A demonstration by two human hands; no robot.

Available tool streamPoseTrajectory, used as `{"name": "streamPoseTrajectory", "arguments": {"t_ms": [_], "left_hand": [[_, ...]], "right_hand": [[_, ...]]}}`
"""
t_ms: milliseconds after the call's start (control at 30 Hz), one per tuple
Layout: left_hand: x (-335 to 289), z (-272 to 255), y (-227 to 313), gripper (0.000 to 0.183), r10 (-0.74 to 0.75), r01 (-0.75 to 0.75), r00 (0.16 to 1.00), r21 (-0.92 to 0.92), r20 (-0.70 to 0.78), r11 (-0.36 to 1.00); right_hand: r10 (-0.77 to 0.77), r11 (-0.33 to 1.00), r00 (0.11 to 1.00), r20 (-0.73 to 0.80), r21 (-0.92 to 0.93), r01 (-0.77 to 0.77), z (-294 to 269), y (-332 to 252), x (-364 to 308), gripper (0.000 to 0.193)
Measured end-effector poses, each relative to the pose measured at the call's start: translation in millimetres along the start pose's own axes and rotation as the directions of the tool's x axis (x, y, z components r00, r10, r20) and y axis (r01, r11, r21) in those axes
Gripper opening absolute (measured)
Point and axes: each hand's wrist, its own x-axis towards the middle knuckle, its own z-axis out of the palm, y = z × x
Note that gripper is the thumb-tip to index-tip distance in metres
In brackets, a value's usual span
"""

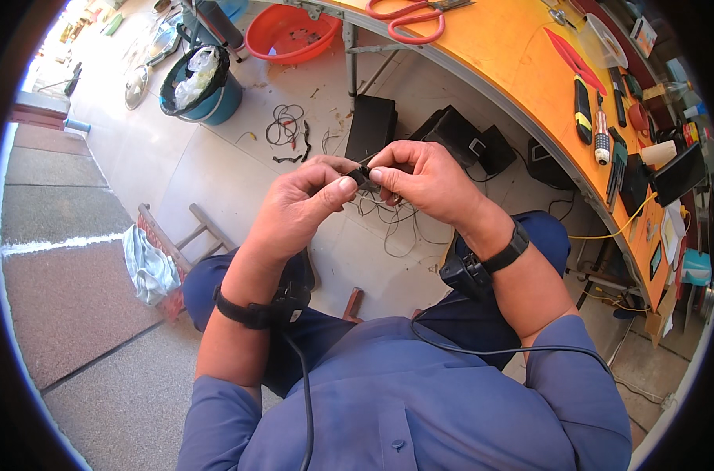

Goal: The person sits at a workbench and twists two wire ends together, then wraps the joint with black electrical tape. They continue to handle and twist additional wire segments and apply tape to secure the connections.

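Note:
My left hand point(306, 198) and my right hand point(429, 182) meet in front of me, above the floor. Between their fingertips is a small black piece point(362, 176), pinched from both sides. It looks like a short plastic or cable part, but the fingers cover most of it and its exact kind cannot be made out. Thin wires point(400, 224) show just below the hands; whether they join the piece or lie on the floor I cannot tell. Each forearm wears a black strap with a small device and a cable.
An orange workbench point(498, 35) curves along the right, bearing red-handled scissors point(420, 20), red pliers point(573, 59), a utility knife point(582, 110) and a screwdriver point(602, 137). Black boxes point(370, 125), loose cables point(285, 125), a bucket point(208, 94) and a red basin point(294, 35) stand beyond.

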Motion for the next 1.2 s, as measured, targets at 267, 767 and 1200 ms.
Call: {"name": "streamPoseTrajectory", "arguments": {"t_ms": [267, 767, 1200], "left_hand": [[0, 4, -1, 0.043, 0.070, -0.035, 0.995, -0.398, 0.073, 0.917], [4, 9, 3, 0.030, 0.271, -0.211, 0.962, 0.519, -0.040, 0.828], [-2, 2, 2, 0.022, 0.243, -0.179, 0.968, 0.485, -0.071, 0.856]], "right_hand": [[0.045, 0.994, 0.992, 0.121, 0.091, -0.056, -1, -4, 0, 0.010], [0.079, 0.994, 0.982, 0.173, 0.057, -0.090, 1, -13, -4, 0.012], [-0.151, 0.951, 0.988, -0.030, -0.276, 0.137, 4, -9, -6, 0.014]]}}
